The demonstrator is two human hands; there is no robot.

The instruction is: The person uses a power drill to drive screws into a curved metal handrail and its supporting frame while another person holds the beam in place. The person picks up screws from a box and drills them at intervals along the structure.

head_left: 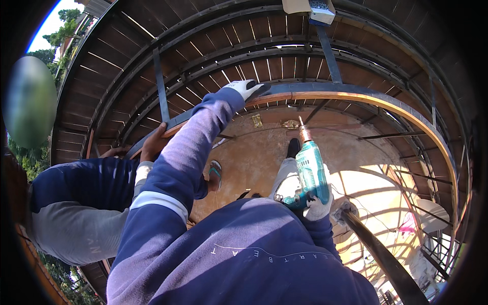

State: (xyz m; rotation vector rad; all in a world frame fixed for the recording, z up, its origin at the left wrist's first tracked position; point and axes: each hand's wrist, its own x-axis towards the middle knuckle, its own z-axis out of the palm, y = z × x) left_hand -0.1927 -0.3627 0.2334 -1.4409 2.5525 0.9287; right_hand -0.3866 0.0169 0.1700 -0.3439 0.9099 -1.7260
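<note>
A teal power drill (311, 170) points up and away from me, its bit bare and apart from the rail. My right hand (319, 207), in a whitish glove, is wrapped around its handle. My left arm reaches forward to a curved rail (356, 92), dark metal on top with a wood-coloured strip along its inner edge. On that rail my gloved left hand (245, 90) is closed, its dark-tipped fingers over the top. To my left, a co-worker's hand (152, 145) grips the same rail farther down.
An open box (321, 12) of small metal pieces sits on the upper steps at the far side. Curved tiers with dark slats surround the rail. A dark bar (384, 254) slants up at lower right. The co-worker's sandaled foot (215, 174) is on the floor below.
</note>
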